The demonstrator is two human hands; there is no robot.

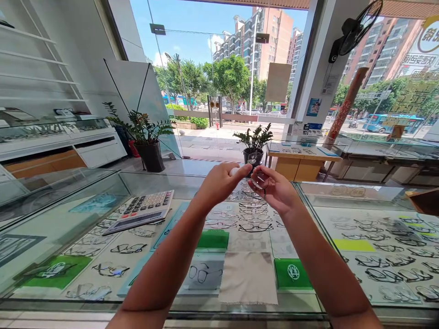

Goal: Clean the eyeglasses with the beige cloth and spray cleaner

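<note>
Both my arms reach out over a glass display counter (pixel 61 219). My right hand (pixel 276 189) is closed round a clear spectacle lens (pixel 259 179), held up by its edge. My left hand (pixel 219 183) is pinched on a small white thing (pixel 234 171) that I cannot make out, its fingertips close against the lens. Below my hands a grey cleaning cloth (pixel 247 276) lies flat on the counter glass. Rows of spectacle frames (pixel 254 226) show inside the case under the glass.
A calculator (pixel 140 211) rests on the counter at the left. Green cards (pixel 293 273) lie among the frames. Potted plants (pixel 147 137) stand on the floor beyond, before large windows onto a street. A second counter (pixel 377 233) runs to the right; a wall fan (pixel 356 27) hangs above.
</note>
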